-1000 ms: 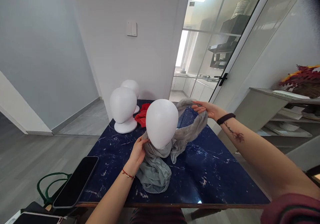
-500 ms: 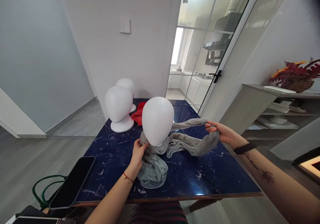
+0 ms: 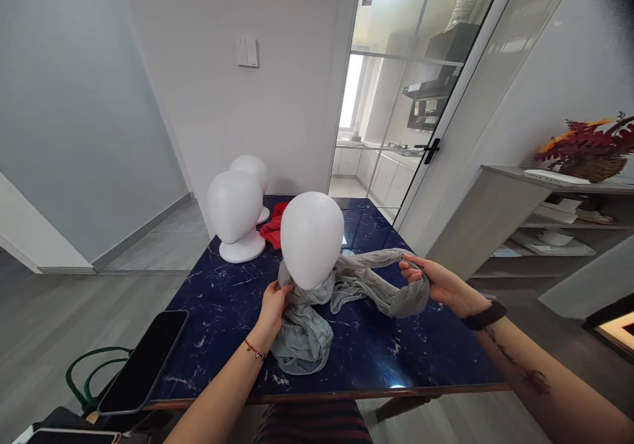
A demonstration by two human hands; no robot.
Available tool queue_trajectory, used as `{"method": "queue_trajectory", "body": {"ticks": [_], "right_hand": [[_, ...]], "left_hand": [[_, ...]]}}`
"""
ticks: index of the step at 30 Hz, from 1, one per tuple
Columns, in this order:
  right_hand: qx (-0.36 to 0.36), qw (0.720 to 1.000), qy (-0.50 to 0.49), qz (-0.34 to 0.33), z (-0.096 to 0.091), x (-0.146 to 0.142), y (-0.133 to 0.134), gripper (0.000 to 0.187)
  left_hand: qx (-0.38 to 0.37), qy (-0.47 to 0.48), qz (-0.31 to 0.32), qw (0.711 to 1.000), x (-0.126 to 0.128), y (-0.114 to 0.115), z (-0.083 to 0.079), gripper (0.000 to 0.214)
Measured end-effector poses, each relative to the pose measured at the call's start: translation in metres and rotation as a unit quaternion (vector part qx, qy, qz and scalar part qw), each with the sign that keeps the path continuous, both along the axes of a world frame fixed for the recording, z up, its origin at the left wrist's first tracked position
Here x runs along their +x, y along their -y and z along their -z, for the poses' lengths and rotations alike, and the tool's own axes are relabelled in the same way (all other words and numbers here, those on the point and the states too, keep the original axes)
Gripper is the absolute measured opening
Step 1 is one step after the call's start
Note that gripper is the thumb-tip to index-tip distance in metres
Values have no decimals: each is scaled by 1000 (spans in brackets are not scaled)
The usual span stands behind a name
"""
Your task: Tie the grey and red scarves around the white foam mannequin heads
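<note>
A white mannequin head (image 3: 313, 239) stands upright in the middle of the table, a sheer grey scarf (image 3: 303, 341) wrapped around its neck. One end of the scarf lies bunched on the table in front of it. At the neck's left side, my left hand (image 3: 272, 307) pinches the scarf. Off to the right, my right hand (image 3: 433, 282) grips the long part of the scarf, which runs from behind the neck, loops through the fingers and sags back toward the head. The neck and base are hidden by the cloth.
Two more white mannequin heads (image 3: 234, 207) stand at the back left, beside a red cloth (image 3: 272, 227). A phone (image 3: 143, 363) lies at the left edge of the dark blue marbled table (image 3: 222, 338). Beyond are a glass door (image 3: 396, 87) and a shelf unit (image 3: 535, 232).
My right hand has moved slightly down and toward me with the scarf, so its stretched strip sits lower. My left hand and the mannequin head have hardly moved.
</note>
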State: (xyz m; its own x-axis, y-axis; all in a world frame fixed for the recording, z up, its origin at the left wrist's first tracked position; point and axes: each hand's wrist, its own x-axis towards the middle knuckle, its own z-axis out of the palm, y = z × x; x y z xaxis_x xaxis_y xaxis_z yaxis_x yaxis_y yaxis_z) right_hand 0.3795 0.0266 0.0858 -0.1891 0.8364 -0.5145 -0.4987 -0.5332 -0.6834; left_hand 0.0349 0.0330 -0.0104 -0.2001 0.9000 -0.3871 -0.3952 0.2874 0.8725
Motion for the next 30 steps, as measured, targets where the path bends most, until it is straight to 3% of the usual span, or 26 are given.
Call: {"method": "queue_trajectory", "body": {"ticks": [8,14,17,20,22,24,27,30], "right_hand": [[35,999,-23,-3,-18,-9,22,25],[35,987,7,-155,-18,-61,69,35],[47,977,33,-205,-7,-102,89,32],[27,971,-3,-236,8,-142,99,23],[8,967,-48,-251,20,-165,100,26],[-4,963,-86,-255,33,-186,95,30],[-19,958,-84,-273,53,-216,83,18],[-30,949,-60,-309,70,-242,70,8]], "left_hand": [[10,-35,-38,999,-4,0,9,28],[2,-22,-29,999,-3,1,14,25],[28,-29,-6,999,-5,9,15,42],[73,-130,-5,989,-11,30,21,61],[118,-239,0,964,-17,51,25,61],[166,-314,45,934,-24,74,28,53],[203,-324,99,919,-33,98,23,59],[275,-284,142,907,-40,104,7,71]]}}
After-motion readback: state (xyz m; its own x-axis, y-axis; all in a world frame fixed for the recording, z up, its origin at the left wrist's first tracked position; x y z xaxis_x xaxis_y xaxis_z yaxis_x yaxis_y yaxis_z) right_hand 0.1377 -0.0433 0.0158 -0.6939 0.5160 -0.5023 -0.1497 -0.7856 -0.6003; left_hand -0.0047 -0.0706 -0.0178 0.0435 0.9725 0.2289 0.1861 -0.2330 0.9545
